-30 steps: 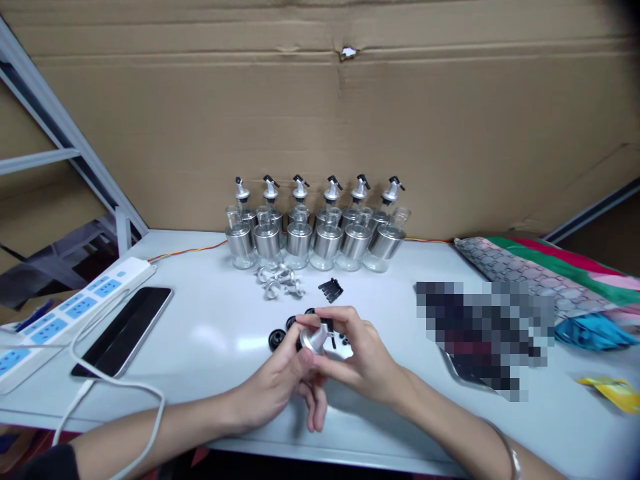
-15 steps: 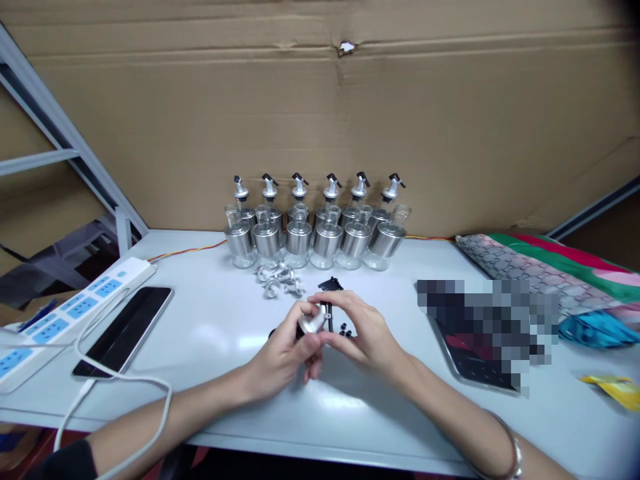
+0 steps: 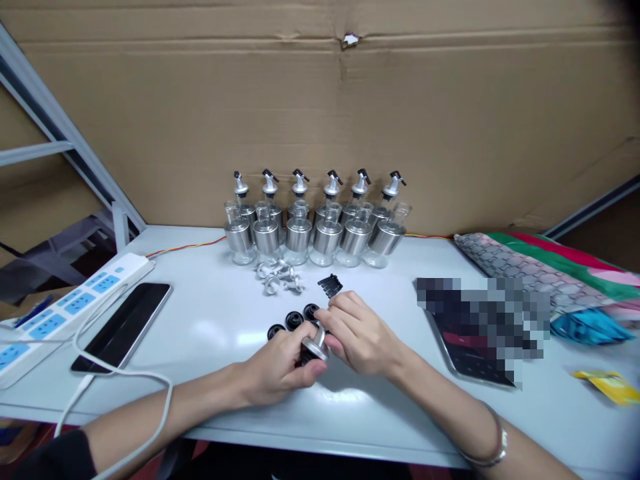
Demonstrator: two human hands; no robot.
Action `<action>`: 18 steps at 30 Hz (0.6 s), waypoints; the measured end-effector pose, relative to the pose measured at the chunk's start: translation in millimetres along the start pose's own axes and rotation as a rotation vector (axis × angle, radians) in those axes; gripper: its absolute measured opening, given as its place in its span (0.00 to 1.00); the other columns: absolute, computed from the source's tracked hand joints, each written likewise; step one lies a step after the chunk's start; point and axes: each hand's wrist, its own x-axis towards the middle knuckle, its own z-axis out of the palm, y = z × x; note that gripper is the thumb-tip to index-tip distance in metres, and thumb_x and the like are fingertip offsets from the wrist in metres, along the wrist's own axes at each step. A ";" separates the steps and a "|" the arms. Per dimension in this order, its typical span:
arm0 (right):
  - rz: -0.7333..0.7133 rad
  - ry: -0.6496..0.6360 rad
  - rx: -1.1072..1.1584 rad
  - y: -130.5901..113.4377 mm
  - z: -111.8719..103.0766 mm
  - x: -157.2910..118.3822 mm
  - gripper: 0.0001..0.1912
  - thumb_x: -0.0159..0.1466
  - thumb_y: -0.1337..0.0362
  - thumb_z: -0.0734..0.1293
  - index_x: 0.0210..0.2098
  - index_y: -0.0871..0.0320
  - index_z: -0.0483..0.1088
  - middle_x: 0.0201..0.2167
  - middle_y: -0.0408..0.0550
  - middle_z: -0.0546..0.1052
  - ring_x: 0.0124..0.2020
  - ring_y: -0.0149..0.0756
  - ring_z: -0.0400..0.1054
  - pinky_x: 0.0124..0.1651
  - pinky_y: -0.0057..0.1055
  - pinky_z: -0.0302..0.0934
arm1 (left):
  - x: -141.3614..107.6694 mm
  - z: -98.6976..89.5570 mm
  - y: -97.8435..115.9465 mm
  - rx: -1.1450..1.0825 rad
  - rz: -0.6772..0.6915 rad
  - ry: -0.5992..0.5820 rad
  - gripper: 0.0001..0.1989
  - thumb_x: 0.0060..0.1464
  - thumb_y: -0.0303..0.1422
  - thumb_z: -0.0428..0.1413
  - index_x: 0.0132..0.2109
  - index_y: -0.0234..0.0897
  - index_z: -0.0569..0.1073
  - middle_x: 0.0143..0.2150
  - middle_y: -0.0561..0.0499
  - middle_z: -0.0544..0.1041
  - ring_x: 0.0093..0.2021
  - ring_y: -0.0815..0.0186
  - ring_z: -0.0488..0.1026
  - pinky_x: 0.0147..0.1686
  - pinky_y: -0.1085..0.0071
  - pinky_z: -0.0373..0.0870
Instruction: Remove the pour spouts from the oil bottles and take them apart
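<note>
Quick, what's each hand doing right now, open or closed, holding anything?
Left hand: closed, holding the silver pourer top.
Right hand: closed on the upper end of the same silver pourer top; exact fingertip grip hidden.

The head-worn camera looks forward and down, near the hands [image 3: 280, 367] [image 3: 363, 337], facing cardboard [image 3: 200, 120].

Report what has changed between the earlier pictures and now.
The silver pourer top, in the left hand, has come slightly nearer the person. The right hand has curled its fingers in against the spout and now hides the small black parts. The black rings show more fully. The glass bottles and black levers stayed put.
</note>
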 end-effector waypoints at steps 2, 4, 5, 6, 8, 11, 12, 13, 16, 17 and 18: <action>-0.018 0.003 -0.010 1.5 1.0 -0.8 0.23 0.71 0.66 0.47 0.31 0.65 0.68 0.21 0.50 0.68 0.26 0.36 0.56 0.29 0.34 0.52 | 0.6 1.5 2.8 -0.034 -0.015 -0.013 0.27 0.56 0.58 0.41 0.37 0.35 0.62 0.25 0.57 0.57 0.25 0.71 0.54 0.26 0.74 0.52; -0.025 0.002 -0.019 1.9 2.7 -1.3 0.22 0.70 0.67 0.47 0.28 0.62 0.66 0.20 0.49 0.68 0.24 0.36 0.55 0.28 0.33 0.51 | 1.7 1.1 6.1 -0.063 -0.025 -0.016 0.28 0.57 0.58 0.39 0.38 0.35 0.62 0.26 0.56 0.59 0.26 0.71 0.55 0.27 0.74 0.54; -0.023 0.003 -0.011 1.7 3.4 -1.5 0.22 0.70 0.67 0.47 0.27 0.61 0.66 0.19 0.48 0.68 0.24 0.35 0.54 0.28 0.33 0.51 | 2.2 0.4 7.5 -0.070 -0.024 -0.015 0.28 0.57 0.58 0.38 0.38 0.35 0.61 0.26 0.56 0.59 0.26 0.70 0.55 0.27 0.74 0.54; 0.002 0.017 0.018 1.3 4.0 -1.9 0.21 0.70 0.67 0.47 0.27 0.60 0.65 0.19 0.47 0.67 0.23 0.34 0.54 0.28 0.32 0.51 | 2.6 -0.6 8.7 -0.065 -0.012 -0.020 0.28 0.57 0.58 0.38 0.37 0.36 0.61 0.27 0.55 0.59 0.27 0.70 0.55 0.27 0.74 0.55; 0.110 0.085 0.154 0.8 3.8 -3.0 0.21 0.70 0.68 0.47 0.28 0.59 0.64 0.18 0.44 0.65 0.22 0.32 0.55 0.28 0.30 0.53 | 2.9 -2.7 10.1 -0.033 0.034 -0.044 0.27 0.56 0.58 0.39 0.35 0.36 0.59 0.28 0.55 0.60 0.28 0.70 0.55 0.28 0.74 0.55; 0.320 0.216 0.339 3.3 -1.0 -4.4 0.20 0.71 0.67 0.46 0.30 0.58 0.64 0.18 0.41 0.64 0.21 0.30 0.57 0.28 0.28 0.56 | 2.3 -5.6 8.7 -0.036 0.071 -0.065 0.25 0.57 0.57 0.41 0.36 0.37 0.58 0.30 0.54 0.61 0.29 0.70 0.57 0.30 0.73 0.58; 0.389 0.237 0.334 5.7 -3.5 -4.6 0.19 0.71 0.66 0.47 0.31 0.58 0.64 0.19 0.41 0.64 0.21 0.30 0.58 0.29 0.28 0.56 | 2.2 -6.7 7.1 -0.063 0.066 -0.046 0.24 0.58 0.56 0.41 0.38 0.37 0.58 0.30 0.53 0.62 0.29 0.70 0.58 0.31 0.73 0.59; 0.459 0.238 0.297 8.8 -6.1 -4.6 0.17 0.70 0.66 0.49 0.32 0.58 0.65 0.20 0.42 0.66 0.22 0.30 0.60 0.29 0.27 0.56 | 2.3 -8.2 5.0 -0.083 0.059 -0.006 0.23 0.60 0.54 0.39 0.39 0.37 0.58 0.30 0.53 0.63 0.29 0.70 0.59 0.32 0.73 0.60; 0.671 0.141 0.171 21.3 -11.7 -5.1 0.10 0.68 0.66 0.55 0.33 0.57 0.65 0.25 0.44 0.71 0.25 0.31 0.64 0.29 0.26 0.57 | 4.2 -16.5 -1.9 0.079 0.150 0.148 0.18 0.63 0.48 0.38 0.41 0.37 0.58 0.29 0.53 0.65 0.27 0.70 0.61 0.31 0.72 0.61; 0.710 0.085 0.151 25.7 -12.4 -5.9 0.09 0.67 0.66 0.57 0.32 0.57 0.65 0.25 0.44 0.72 0.25 0.31 0.65 0.30 0.26 0.57 | 5.2 -20.3 -3.3 0.232 0.243 0.168 0.15 0.63 0.46 0.40 0.41 0.37 0.58 0.29 0.53 0.67 0.27 0.70 0.62 0.31 0.71 0.61; 0.736 0.024 0.139 29.8 -12.5 -7.0 0.08 0.66 0.66 0.58 0.31 0.57 0.65 0.25 0.45 0.73 0.26 0.32 0.66 0.30 0.26 0.58 | 6.1 -24.2 -3.8 0.397 0.390 0.166 0.14 0.62 0.45 0.43 0.40 0.38 0.58 0.29 0.53 0.68 0.26 0.70 0.62 0.32 0.70 0.61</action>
